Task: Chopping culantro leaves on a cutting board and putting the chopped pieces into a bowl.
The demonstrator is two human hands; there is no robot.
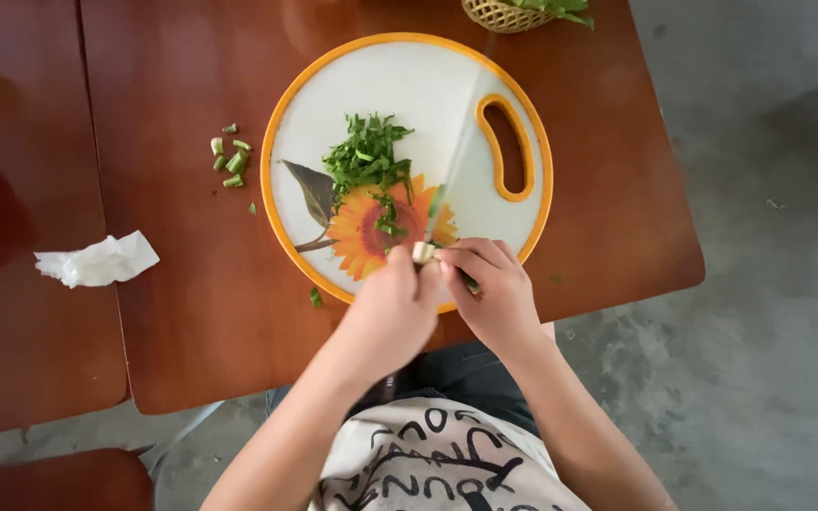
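Note:
A round white cutting board (333, 85) with an orange rim and a sunflower print lies on the brown table (182, 312). A pile of chopped green leaves (366, 156) sits on its middle. My left hand (385, 317) and my right hand (492, 295) meet at the board's near edge. Between them shows the pale handle end of a knife (435, 206), whose blade points away across the board with green bits stuck to it. My left hand is closed around the handle. My right fingers curl against the handle, with a bit of green under them; what they grip is hidden.
Several cut green stem pieces (230, 161) lie on the table left of the board. A crumpled white tissue (97, 261) lies further left. A woven basket (504, 13) with greens stands at the far edge. The table's right edge drops to a grey concrete floor (769, 284).

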